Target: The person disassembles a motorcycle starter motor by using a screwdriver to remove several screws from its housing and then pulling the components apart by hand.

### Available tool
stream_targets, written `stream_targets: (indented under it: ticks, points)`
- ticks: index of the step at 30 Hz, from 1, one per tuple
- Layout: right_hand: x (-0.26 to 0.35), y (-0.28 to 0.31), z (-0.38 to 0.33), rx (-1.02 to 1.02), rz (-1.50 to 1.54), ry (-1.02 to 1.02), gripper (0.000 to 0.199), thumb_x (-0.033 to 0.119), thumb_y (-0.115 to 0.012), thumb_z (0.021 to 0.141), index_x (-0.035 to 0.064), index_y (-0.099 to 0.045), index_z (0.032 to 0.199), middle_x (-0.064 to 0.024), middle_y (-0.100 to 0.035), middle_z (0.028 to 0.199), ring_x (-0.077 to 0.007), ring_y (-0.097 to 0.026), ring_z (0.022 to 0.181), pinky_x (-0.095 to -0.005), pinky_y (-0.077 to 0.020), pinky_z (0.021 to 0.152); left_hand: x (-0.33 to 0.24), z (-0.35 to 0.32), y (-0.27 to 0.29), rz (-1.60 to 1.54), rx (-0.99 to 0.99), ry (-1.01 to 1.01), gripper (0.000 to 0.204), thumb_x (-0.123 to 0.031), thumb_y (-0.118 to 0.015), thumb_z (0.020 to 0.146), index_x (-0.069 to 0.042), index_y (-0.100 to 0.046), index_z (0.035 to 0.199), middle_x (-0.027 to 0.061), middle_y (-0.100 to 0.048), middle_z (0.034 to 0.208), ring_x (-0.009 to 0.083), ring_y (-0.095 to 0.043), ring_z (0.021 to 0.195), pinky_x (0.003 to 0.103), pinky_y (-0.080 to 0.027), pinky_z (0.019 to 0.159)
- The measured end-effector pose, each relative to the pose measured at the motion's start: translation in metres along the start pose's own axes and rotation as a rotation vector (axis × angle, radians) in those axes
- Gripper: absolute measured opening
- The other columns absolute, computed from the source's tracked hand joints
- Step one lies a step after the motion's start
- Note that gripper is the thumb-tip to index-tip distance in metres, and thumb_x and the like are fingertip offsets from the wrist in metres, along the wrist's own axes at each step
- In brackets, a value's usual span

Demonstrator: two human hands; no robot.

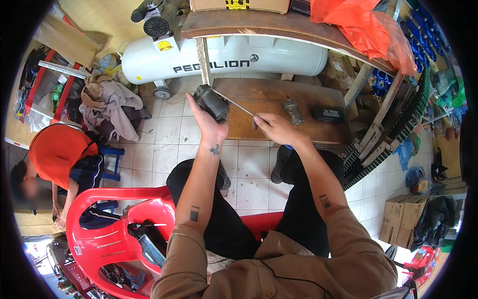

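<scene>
My left hand (208,125) is raised and grips a dark, greasy cylindrical motor part (211,101). My right hand (275,128) holds a long thin screwdriver (234,103), its metal shaft slanting up-left to the motor part's top. Both hands hover over the near edge of a low brown wooden board (259,94). On that board lie a second grey metal part (293,110) and a flat black case (327,114). I sit with my legs in dark trousers stretched toward the board.
A white air compressor tank (279,60) lies behind the board under a wooden bench (259,25). A red plastic chair (117,229) stands at my left. A person in an orange shirt (55,149) crouches far left. An orange plastic bag (368,25), a cloth pile (112,107) and cardboard boxes (401,214) surround me.
</scene>
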State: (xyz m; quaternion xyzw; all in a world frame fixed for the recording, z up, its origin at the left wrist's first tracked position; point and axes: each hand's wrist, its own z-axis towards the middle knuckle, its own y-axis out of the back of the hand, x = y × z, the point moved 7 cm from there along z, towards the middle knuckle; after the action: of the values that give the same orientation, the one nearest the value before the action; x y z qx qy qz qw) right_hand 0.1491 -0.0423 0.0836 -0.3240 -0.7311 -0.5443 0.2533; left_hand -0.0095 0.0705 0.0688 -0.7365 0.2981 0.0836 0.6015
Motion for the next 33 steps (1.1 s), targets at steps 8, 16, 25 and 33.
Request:
stream_targets:
  ticks: [8, 16, 25, 33]
  points:
    - [-0.007, 0.001, 0.002, -0.152, 0.018, 0.174, 0.047, 0.043, -0.038, 0.108, 0.0040, -0.062, 0.098, -0.0127, -0.058, 0.076, -0.0248, -0.056, 0.071, -0.0408, -0.0461, 0.071, 0.006, 0.003, 0.004, 0.021, -0.016, 0.008, 0.055, -0.071, -0.043, 0.096, -0.021, -0.062, 0.106, -0.0006, -0.064, 0.097, 0.0185, -0.059, 0.089, 0.037, -0.049, 0.079]
    - [0.004, -0.014, -0.002, 0.125, 0.293, -0.002, 0.044, 0.042, -0.040, 0.108, 0.0041, -0.062, 0.103, -0.0060, -0.053, 0.074, -0.0185, -0.049, 0.059, -0.0337, -0.0415, 0.056, 0.001, 0.006, 0.009, 0.039, -0.017, -0.005, 0.055, -0.066, -0.040, 0.098, -0.016, -0.062, 0.104, 0.0033, -0.065, 0.090, 0.0219, -0.062, 0.082, 0.038, -0.051, 0.077]
    - [0.002, -0.044, -0.008, 0.433, 1.068, -0.131, 0.039, 0.041, -0.043, 0.109, 0.0062, -0.057, 0.098, 0.0076, -0.028, 0.061, -0.0054, -0.025, 0.046, -0.0236, -0.0208, 0.040, -0.007, 0.002, 0.001, 0.061, 0.044, -0.003, 0.049, -0.056, -0.042, 0.097, -0.012, -0.062, 0.099, 0.0077, -0.066, 0.085, 0.0249, -0.064, 0.078, 0.040, -0.054, 0.077]
    - [-0.018, -0.028, 0.002, 0.133, 0.598, -0.096, 0.045, 0.046, -0.047, 0.106, 0.0037, -0.062, 0.097, -0.0025, -0.049, 0.063, -0.0164, -0.045, 0.052, -0.0315, -0.0380, 0.049, 0.001, 0.011, 0.014, 0.134, -0.025, -0.021, 0.047, -0.059, -0.039, 0.098, -0.018, -0.062, 0.101, 0.0010, -0.066, 0.084, 0.0175, -0.062, 0.075, 0.032, -0.050, 0.066]
